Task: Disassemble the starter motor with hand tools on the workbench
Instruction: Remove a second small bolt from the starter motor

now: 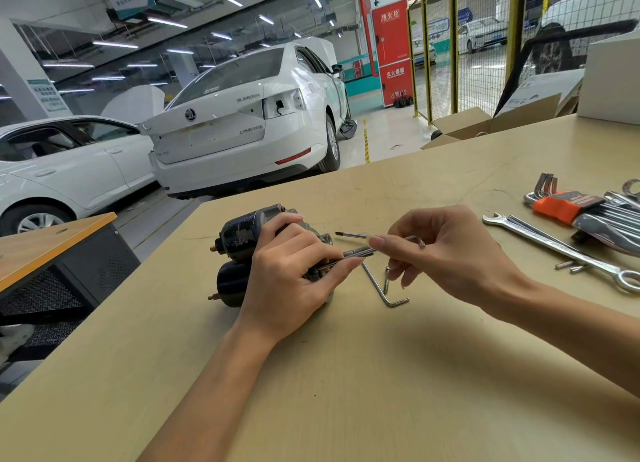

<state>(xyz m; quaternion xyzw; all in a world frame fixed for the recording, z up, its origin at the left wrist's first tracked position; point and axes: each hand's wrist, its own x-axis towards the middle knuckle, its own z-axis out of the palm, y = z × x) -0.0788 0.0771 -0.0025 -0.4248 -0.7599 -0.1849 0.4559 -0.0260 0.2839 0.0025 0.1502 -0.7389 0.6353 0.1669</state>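
Observation:
The dark, worn starter motor [242, 239] lies on the tan workbench [346, 375], its two cylinders pointing left. My left hand [294, 274] grips its right end, fingers curled over the housing. My right hand [446, 253] pinches a slim hex key [398, 241] whose long shaft reaches left to the motor's end under my left fingertips. A second hex key [381, 288] lies on the bench just below my hands. A long thin bolt [349, 235] lies just behind them.
At the right lie a combination wrench [554, 246], a hex key set in an orange holder [561, 207] and small loose bolts [571, 265]. Cardboard boxes [485, 122] stand at the far edge. White cars [242, 122] sit beyond the bench's left edge.

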